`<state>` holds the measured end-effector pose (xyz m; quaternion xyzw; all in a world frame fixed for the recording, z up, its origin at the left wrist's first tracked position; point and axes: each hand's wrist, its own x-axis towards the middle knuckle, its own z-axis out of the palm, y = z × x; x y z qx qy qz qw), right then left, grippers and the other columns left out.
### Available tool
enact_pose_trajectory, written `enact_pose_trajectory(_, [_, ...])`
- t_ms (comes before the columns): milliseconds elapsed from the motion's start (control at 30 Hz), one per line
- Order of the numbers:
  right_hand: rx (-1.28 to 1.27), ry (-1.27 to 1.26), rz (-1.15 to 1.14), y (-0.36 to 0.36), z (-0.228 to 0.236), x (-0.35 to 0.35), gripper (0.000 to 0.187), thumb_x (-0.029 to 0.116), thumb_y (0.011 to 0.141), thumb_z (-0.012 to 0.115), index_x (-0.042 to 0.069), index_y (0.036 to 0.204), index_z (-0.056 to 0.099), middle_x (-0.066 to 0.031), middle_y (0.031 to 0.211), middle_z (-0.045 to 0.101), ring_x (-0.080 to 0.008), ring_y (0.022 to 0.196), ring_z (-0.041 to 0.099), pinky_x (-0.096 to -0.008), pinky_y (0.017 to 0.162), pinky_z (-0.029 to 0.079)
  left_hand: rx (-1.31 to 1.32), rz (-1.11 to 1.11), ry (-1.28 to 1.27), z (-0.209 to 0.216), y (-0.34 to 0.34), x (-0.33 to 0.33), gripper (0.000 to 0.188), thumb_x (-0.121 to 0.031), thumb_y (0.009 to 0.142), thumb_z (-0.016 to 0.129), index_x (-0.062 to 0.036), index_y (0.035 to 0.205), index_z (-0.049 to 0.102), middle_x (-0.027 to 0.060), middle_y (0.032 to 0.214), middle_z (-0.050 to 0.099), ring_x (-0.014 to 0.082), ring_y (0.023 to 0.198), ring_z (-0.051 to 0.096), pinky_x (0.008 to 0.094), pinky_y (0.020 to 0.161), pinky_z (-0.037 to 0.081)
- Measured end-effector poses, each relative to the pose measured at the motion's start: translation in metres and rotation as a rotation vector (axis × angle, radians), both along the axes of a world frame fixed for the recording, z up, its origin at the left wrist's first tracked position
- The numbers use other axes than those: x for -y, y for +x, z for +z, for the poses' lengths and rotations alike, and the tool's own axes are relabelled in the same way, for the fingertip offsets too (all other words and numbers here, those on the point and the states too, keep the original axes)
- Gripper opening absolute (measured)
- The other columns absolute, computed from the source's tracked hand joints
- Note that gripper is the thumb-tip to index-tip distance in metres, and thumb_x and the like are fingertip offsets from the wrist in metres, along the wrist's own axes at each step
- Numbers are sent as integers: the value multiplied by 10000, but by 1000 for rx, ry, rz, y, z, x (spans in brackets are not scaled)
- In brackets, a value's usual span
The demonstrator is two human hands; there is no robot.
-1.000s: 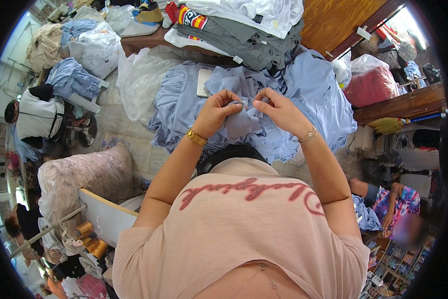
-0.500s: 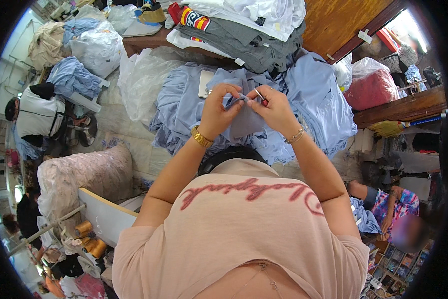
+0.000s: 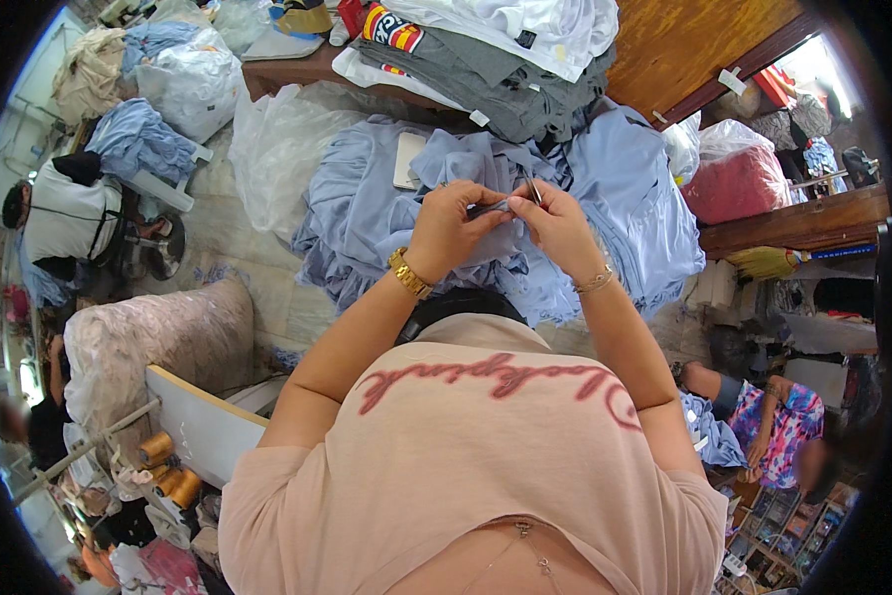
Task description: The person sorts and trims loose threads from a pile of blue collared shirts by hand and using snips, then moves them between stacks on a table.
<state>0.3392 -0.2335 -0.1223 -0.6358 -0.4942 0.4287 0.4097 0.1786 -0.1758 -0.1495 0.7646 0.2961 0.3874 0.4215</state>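
Note:
My left hand pinches a folded edge of light blue fabric between thumb and fingers. Close beside it, the thumb and fingertips of my right hand meet at the same edge. A small pointed metal tool juts up from the right hand's grip; its exact kind is too small to tell. Both hands are over a heap of light blue garments in front of me. On that heap, just beyond my left hand, lies a white phone.
Folded grey garments and white ones are stacked beyond the heap. Clear plastic sheeting lies to its left. A large wrapped bundle and thread cones are at left. Another person sits at right.
Both hands have shifted slightly toward me, still together at the fabric edge. The metal tool in my right hand now points more upright, and its red part no longer shows.

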Motion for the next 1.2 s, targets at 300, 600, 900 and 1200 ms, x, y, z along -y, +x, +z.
enact_pose_trajectory(300, [-440,-125,-40,-4,-6,4,145,159,862,535,43,775,529,42,496,416,-34,361,335,-183,347,269,130,-35,-222,-12,-1,0,196,-90,651,739,-23,813,650,89,760,646,161,659,599,265,601,451])
enact_pose_trajectory(600, [-500,-140,-40,-2,-9,7,182,194,866,535,41,769,536,23,543,457,-39,346,333,-191,334,266,213,-58,-316,-20,-1,4,167,-77,678,736,-9,795,638,50,757,651,78,668,577,212,621,458])
enact_pose_trajectory(900, [-490,-202,-37,5,14,25,318,294,922,409,19,939,566,-9,696,502,-55,366,359,-183,345,285,214,-18,-371,-21,0,5,151,-51,684,712,-1,809,644,42,741,635,69,661,563,206,611,456])
enact_pose_trajectory(1200, [-220,-383,131,5,36,27,256,263,906,455,42,955,576,7,639,474,-54,414,386,-188,358,296,112,-6,-215,-12,2,6,187,-90,669,692,7,818,635,72,750,638,109,682,599,233,647,473])
